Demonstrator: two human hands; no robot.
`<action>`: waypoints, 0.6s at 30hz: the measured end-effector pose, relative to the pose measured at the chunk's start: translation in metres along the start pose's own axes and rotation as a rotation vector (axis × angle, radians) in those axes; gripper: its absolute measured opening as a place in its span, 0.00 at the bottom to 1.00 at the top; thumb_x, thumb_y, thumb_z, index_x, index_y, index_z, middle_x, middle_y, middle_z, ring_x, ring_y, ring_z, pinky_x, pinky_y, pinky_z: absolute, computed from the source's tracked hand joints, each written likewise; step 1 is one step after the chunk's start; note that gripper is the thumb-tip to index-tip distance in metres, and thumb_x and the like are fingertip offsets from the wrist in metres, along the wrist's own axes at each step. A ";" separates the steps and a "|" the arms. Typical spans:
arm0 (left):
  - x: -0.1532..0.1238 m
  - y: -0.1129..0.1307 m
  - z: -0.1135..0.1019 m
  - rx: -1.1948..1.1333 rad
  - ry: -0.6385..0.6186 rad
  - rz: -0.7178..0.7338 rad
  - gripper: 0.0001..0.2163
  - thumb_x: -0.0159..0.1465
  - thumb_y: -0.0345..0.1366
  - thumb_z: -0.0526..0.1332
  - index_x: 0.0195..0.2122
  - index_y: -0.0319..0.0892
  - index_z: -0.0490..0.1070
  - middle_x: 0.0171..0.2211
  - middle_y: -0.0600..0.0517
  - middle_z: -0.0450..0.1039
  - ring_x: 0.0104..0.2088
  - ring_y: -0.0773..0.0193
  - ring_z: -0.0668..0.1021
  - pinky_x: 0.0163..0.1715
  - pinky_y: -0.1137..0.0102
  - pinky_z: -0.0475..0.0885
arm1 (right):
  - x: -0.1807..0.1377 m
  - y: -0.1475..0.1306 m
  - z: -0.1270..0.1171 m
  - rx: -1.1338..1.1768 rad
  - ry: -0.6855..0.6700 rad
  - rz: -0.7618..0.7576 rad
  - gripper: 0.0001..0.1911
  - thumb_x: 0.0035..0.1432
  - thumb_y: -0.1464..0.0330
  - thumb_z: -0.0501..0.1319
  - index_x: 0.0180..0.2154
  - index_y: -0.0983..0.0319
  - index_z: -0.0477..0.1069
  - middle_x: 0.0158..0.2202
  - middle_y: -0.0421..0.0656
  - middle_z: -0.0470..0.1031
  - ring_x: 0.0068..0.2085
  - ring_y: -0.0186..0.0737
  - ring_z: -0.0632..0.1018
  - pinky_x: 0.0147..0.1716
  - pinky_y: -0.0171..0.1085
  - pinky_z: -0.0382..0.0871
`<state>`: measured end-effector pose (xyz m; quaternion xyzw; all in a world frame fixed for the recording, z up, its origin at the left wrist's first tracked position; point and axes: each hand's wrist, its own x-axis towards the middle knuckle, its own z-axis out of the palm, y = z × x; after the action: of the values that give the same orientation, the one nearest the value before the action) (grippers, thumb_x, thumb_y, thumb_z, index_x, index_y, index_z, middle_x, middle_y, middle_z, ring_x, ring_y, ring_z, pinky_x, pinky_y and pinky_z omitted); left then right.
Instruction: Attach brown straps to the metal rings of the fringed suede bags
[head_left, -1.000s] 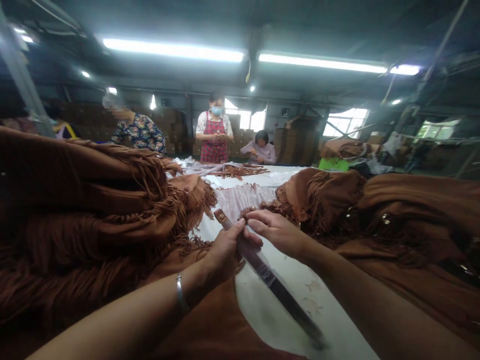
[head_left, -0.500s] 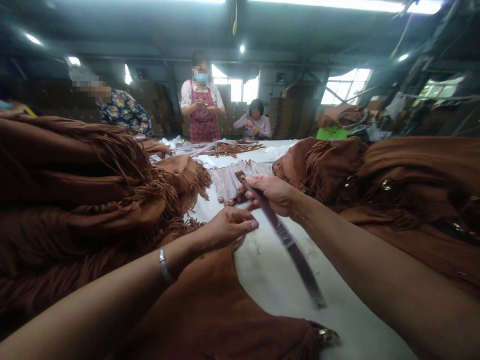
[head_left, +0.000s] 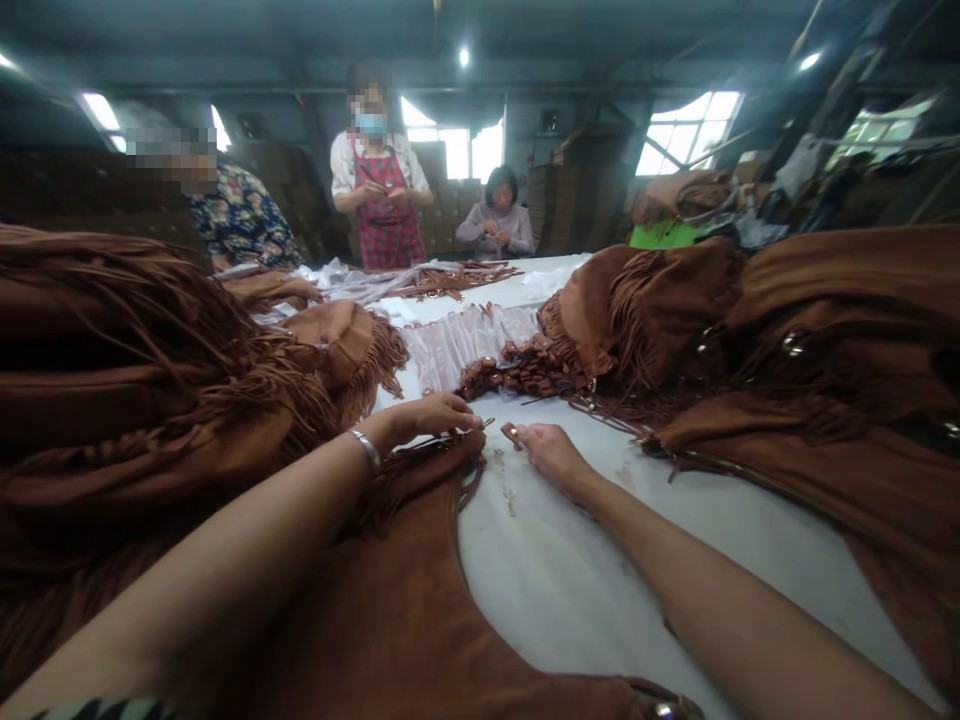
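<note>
A brown suede bag [head_left: 420, 590] with fringe lies in front of me, under my left forearm. At its far corner my left hand [head_left: 442, 413] is closed, pinching a small metal ring [head_left: 488, 423] that sticks out past the fingertips. My right hand [head_left: 553, 455], just to the right over the white tabletop, is closed on a brown leather strap [head_left: 513, 434]. Only the strap's end with a shiny metal fitting shows; the rest is hidden behind my hand and forearm. A narrow gap separates strap end and ring.
Brown fringed bags are piled at the left [head_left: 135, 400] and right [head_left: 840, 330]. Beyond my hands lies a row of straps in clear plastic wrap [head_left: 465, 345], with brown ends bunched together. Across the white table [head_left: 555, 560], several people work, one wearing a checked apron [head_left: 390, 215].
My right hand has come down and nearer with the strap, whose long part has dropped from sight. My left hand has moved slightly up and left, to the ring at the bag's corner.
</note>
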<state>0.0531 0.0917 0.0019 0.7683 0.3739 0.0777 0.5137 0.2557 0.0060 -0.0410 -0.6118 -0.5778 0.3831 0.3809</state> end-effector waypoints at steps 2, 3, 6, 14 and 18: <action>0.009 0.000 0.007 -0.001 -0.082 -0.004 0.24 0.46 0.56 0.64 0.29 0.35 0.72 0.26 0.52 0.68 0.26 0.67 0.67 0.26 0.72 0.61 | -0.005 0.010 0.006 0.077 0.031 0.002 0.24 0.55 0.50 0.51 0.26 0.65 0.65 0.15 0.35 0.57 0.16 0.29 0.57 0.15 0.30 0.47; 0.013 -0.001 0.010 -0.003 -0.112 -0.004 0.25 0.46 0.57 0.64 0.28 0.35 0.71 0.25 0.52 0.67 0.26 0.67 0.66 0.26 0.72 0.61 | -0.007 0.012 0.008 0.112 0.038 0.000 0.24 0.55 0.50 0.50 0.27 0.65 0.65 0.15 0.35 0.57 0.16 0.28 0.56 0.14 0.30 0.47; 0.020 -0.004 0.017 0.005 -0.150 0.018 0.25 0.47 0.58 0.62 0.27 0.35 0.69 0.23 0.53 0.65 0.25 0.68 0.65 0.25 0.72 0.61 | -0.013 0.014 0.008 0.204 0.030 0.005 0.24 0.55 0.49 0.51 0.27 0.64 0.64 0.14 0.33 0.55 0.14 0.27 0.54 0.13 0.29 0.45; -0.012 -0.001 0.050 0.167 0.147 0.174 0.13 0.57 0.45 0.58 0.31 0.40 0.61 0.25 0.57 0.59 0.25 0.69 0.62 0.24 0.74 0.57 | -0.023 0.011 -0.006 0.351 -0.062 0.055 0.24 0.55 0.47 0.54 0.29 0.63 0.61 0.15 0.34 0.61 0.13 0.27 0.58 0.10 0.27 0.48; -0.030 -0.001 0.068 0.204 0.281 0.206 0.11 0.58 0.43 0.57 0.29 0.41 0.59 0.23 0.58 0.58 0.25 0.69 0.62 0.25 0.74 0.57 | -0.030 0.000 -0.007 0.360 -0.169 0.045 0.23 0.53 0.49 0.58 0.28 0.64 0.62 0.17 0.36 0.64 0.14 0.27 0.62 0.10 0.26 0.51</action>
<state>0.0658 0.0226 -0.0225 0.8321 0.3672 0.1981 0.3654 0.2613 -0.0241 -0.0375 -0.5122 -0.5159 0.5388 0.4257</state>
